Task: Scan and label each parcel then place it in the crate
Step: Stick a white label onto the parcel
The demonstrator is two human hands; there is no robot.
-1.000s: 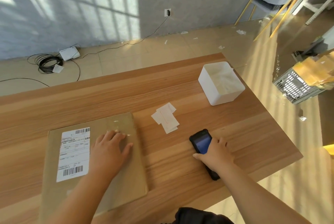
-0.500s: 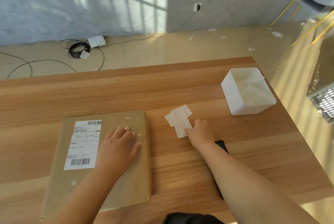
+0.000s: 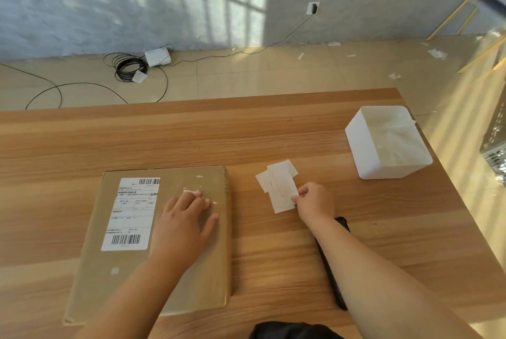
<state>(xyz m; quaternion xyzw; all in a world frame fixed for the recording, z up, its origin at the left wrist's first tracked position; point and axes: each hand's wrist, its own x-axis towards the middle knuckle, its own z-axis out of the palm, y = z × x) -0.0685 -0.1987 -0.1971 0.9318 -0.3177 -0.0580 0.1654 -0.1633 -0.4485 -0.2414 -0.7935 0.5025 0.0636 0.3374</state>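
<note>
Risk: the right hand (image 3: 315, 201) is pinching the near edge of the label slips (image 3: 279, 188). They are overlapping, so two may be lifting together.
Second risk: the forearm is passing over the black scanner (image 3: 341, 222) and may be nudging it.
Parcel: the parcel (image 3: 210, 262) is lying near-left on the table (image 3: 273, 133), with the left hand (image 3: 186, 218) resting on it, fingers straight.
Materials: flat matte cardboard, thin white paper, smooth wood grain.

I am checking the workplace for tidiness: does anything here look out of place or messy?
Yes. White paper scraps lie scattered on the floor beyond the table, near the chair legs. The labels by the right hand are fanned askew, not stacked squarely.
</note>
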